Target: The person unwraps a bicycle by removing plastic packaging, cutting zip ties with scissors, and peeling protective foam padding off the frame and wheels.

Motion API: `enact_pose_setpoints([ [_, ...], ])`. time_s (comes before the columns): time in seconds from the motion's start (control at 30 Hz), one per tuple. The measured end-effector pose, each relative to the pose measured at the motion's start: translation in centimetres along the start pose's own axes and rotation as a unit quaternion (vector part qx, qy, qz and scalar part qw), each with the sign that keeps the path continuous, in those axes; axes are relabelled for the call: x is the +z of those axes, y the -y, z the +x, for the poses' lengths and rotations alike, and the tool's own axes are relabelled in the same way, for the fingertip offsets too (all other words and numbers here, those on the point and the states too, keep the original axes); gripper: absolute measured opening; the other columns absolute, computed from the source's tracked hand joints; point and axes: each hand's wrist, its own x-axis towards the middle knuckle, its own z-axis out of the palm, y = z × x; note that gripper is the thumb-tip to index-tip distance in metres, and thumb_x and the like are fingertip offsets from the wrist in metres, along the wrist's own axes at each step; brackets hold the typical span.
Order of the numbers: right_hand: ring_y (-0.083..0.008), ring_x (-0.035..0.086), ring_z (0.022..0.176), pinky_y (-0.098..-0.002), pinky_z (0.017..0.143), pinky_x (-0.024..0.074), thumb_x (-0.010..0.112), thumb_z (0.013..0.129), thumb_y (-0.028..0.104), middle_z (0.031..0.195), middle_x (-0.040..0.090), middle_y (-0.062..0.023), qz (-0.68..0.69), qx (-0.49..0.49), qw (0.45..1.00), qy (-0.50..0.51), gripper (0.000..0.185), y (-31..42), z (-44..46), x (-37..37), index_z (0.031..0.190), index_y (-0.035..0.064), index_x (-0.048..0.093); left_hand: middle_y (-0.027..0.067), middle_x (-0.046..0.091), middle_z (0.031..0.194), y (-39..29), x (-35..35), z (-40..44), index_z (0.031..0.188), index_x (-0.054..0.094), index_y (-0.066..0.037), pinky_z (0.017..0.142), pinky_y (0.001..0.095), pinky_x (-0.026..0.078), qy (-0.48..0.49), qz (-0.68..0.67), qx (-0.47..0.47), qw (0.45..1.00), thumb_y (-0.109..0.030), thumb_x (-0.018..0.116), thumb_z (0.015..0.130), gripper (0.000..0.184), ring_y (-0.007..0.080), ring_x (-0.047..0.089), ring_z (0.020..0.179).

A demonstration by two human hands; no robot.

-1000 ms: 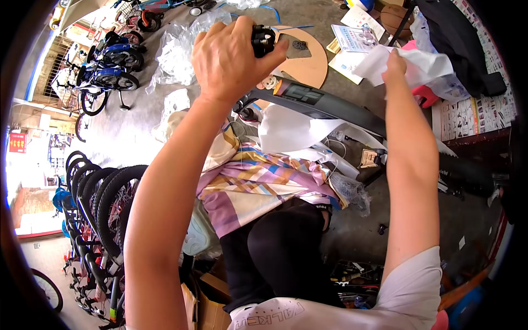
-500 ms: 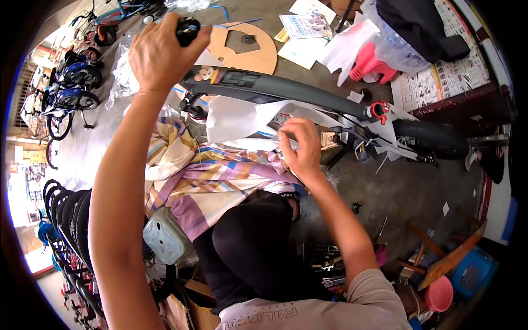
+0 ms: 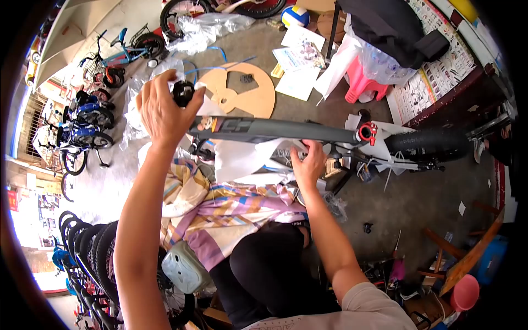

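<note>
My left hand curls around a black round part above the front end of a dark grey bicycle frame. Its thumb lies on the right of that part. My right hand is at the underside of the frame, thumb and fingers apart; whether it touches the tube I cannot tell. A red clamp sits toward the frame's rear, before a black tyre. White wrapping sheet hangs below the frame, and a checked cloth covers part of my lap.
A round cardboard piece, papers and a pink stool stand or lie beyond the frame. Small bikes line the left side. At lower right are a wooden stool and a pink basin.
The view has tilted up, so the scene sits lower. My left hand and the black part have come closer to the frame. My right hand has moved up to the frame's underside.
</note>
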Motion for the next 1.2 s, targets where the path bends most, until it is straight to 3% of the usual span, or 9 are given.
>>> enact_pose_setpoints([
  [0.1, -0.032, 0.068, 0.078, -0.0438, 0.073, 0.0519, 0.082, 0.078, 0.013, 0.087, 0.069, -0.0113, 0.107, 0.047, 0.993, 0.034, 0.029, 1.0, 0.1, 0.5, 0.099, 0.0057, 0.063, 0.0122, 0.063, 0.125, -1.9, 0.4, -1.9, 0.131, 0.053, -0.007, 0.101, 0.0462, 0.04, -0.099, -0.082, 0.136, 0.982, -0.033, 0.086, 0.076, 0.07, 0.0346, 0.058, 0.114],
  [0.23, -0.0267, 0.071, 0.078, -0.0386, 0.074, 0.0545, 0.075, 0.082, 0.01, 0.084, 0.072, -0.0112, 0.137, 0.174, 0.975, 0.02, 0.017, 1.7, -0.5, 1.5, 0.095, 0.004, 0.067, 0.0136, 0.062, 0.127, -8.4, 3.8, -3.8, 0.121, 0.061, -0.007, 0.097, 0.0459, 0.047, 0.18, -0.213, 0.201, 0.939, -0.041, 0.075, 0.088, 0.049, 0.0307, 0.062, 0.11],
  [0.43, -0.0177, 0.065, 0.082, -0.0323, 0.08, 0.0505, 0.069, 0.083, 0.008, 0.086, 0.071, -0.0095, 0.311, 0.275, 0.909, 0.045, 0.014, 0.1, -2.6, 3.1, 0.094, -0.0011, 0.068, 0.0178, 0.069, 0.065, -11.0, 8.2, -4.9, 0.068, 0.073, -0.007, 0.066, 0.0459, 0.057, 0.299, -0.097, -0.024, 0.949, -0.053, 0.057, 0.098, 0.056, 0.0364, 0.069, 0.062],
  [0.57, -0.0076, 0.045, 0.075, -0.0253, 0.069, 0.038, 0.072, 0.097, 0.023, 0.078, 0.055, 0.0024, 0.344, 0.337, 0.873, 0.076, 0.023, 2.7, -1.1, 2.0, 0.089, 0.0021, 0.066, 0.0164, 0.071, 0.067, -11.2, 8.1, -5.2, 0.071, 0.075, -0.008, 0.068, 0.0439, 0.057, 0.28, -0.093, -0.041, 0.955, -0.049, 0.057, 0.097, 0.052, 0.0337, 0.071, 0.063],
  [0.77, -0.0101, 0.047, 0.062, -0.0279, 0.059, 0.0363, 0.068, 0.099, 0.024, 0.064, 0.051, 0.0016, 0.289, 0.251, 0.912, 0.148, 0.031, -0.1, -3.0, 3.5, 0.078, 0.0051, 0.058, 0.0159, 0.071, 0.067, -11.2, 8.0, -5.8, 0.068, 0.074, -0.009, 0.068, 0.0442, 0.057, 0.255, -0.113, -0.048, 0.959, -0.046, 0.059, 0.094, 0.048, 0.0335, 0.071, 0.064],
  [0.9, -0.032, 0.067, 0.066, -0.0483, 0.072, 0.0466, 0.064, 0.09, 0.017, 0.068, 0.068, -0.0073, 0.004, -0.037, 0.985, 0.166, 0.017, -0.8, -3.4, 3.2, 0.076, 0.0094, 0.063, 0.014, 0.072, 0.068, -11.2, 7.7, -5.9, 0.072, 0.074, -0.008, 0.07, 0.0437, 0.057, 0.271, -0.103, -0.046, 0.956, -0.046, 0.058, 0.094, 0.047, 0.033, 0.072, 0.066],
  [1.03, -0.0322, 0.072, 0.072, -0.0513, 0.093, 0.0508, 0.064, 0.08, 0.024, 0.075, 0.074, -0.009, -0.228, -0.266, 0.758, 0.55, 0.017, -4.8, -11.0, 0.7, 0.083, 0.0124, 0.076, 0.0166, 0.072, 0.074, -11.2, 8.3, -5.7, 0.071, 0.072, -0.008, 0.075, 0.047, 0.058, 0.302, -0.124, -0.049, 0.944, -0.043, 0.061, 0.095, 0.043, 0.0342, 0.072, 0.072],
  [1.17, -0.0424, 0.046, 0.143, -0.057, 0.108, 0.0442, 0.066, 0.077, 0.036, 0.149, 0.053, -0.0257, -0.134, -0.229, 0.906, 0.332, 0.049, -7.8, -17.4, 2.6, 0.117, 0.0095, 0.077, 0.0179, 0.074, 0.077, -10.7, 8.9, -6.0, 0.075, 0.075, -0.008, 0.078, 0.0459, 0.059, 0.162, -0.066, 0.006, 0.984, -0.044, 0.058, 0.096, 0.045, 0.0361, 0.073, 0.074],
  [1.2, -0.0396, 0.06, 0.115, -0.0531, 0.091, 0.0504, 0.065, 0.084, 0.037, 0.12, 0.064, -0.022, -0.118, -0.083, 0.892, 0.429, 0.037, -6.9, -17.1, 2.0, 0.105, 0.0083, 0.073, 0.0179, 0.073, 0.076, -10.7, 8.7, -6.1, 0.075, 0.075, -0.008, 0.076, 0.0461, 0.059, 0.148, -0.06, 0.01, 0.987, -0.045, 0.057, 0.096, 0.046, 0.0365, 0.073, 0.073],
])
